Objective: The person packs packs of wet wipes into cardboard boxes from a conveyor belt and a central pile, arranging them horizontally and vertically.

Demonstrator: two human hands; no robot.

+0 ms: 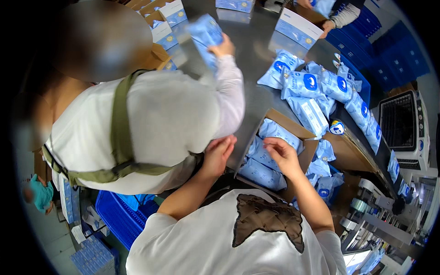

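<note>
My right hand (282, 155) is over an open cardboard box (313, 151), its fingers loosely bent and apart, holding nothing. Beneath it, several light-blue soft packs (261, 173) lie side by side in the box; whether the fingertips touch them I cannot tell. To the left of the box, my left hand (220, 155) is empty with fingers stretched out, close to a co-worker's white sleeve (227, 119). That co-worker's hand (223, 47) grips another blue pack (205, 39) above the metal table (250, 59).
A pile of blue packs (302, 85) covers the table's right side, beside a dark conveyor (355, 123). White-and-blue boxes (298, 28) stand at the far side, one held by another person's hand (327, 27). A blue basket (117, 215) is at lower left, machinery (366, 215) at lower right.
</note>
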